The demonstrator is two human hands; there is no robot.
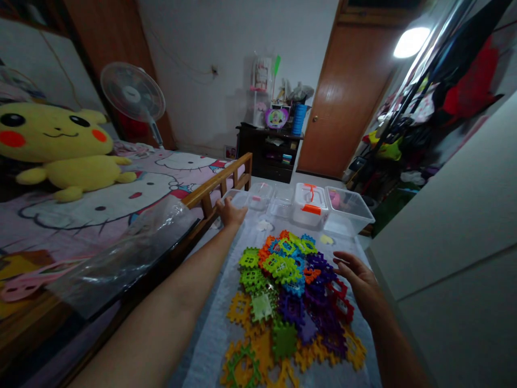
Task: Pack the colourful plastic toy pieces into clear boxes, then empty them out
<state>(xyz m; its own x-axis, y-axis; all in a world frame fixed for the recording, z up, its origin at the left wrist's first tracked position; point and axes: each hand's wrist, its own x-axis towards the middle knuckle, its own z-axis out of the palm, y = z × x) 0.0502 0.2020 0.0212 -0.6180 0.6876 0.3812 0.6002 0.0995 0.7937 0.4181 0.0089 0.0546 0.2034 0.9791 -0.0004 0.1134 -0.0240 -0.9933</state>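
A heap of coloured plastic interlocking pieces (pixel 291 302), orange, green, blue, purple and red, lies on a table with a pale cloth (pixel 205 345). My left hand (pixel 231 212) reaches to the far left of the table, its fingers at a clear plastic container (pixel 238 198); whether they grip its edge is hard to make out. My right hand (pixel 355 269) hovers at the right side of the heap, fingers apart and holding nothing. Along the far edge stand a clear lidded box (pixel 260 196), a white-lidded box with orange clips (pixel 310 203) and an open clear bin (pixel 349 213) with something pink behind or inside it.
Left of the table, a wooden bed rail (pixel 218 183) borders a bed with a yellow plush toy (pixel 84 170) and a clear plastic bag (pixel 133 248). A fan (pixel 132 94) stands behind. A white cabinet (pixel 452 215) rises close on the right.
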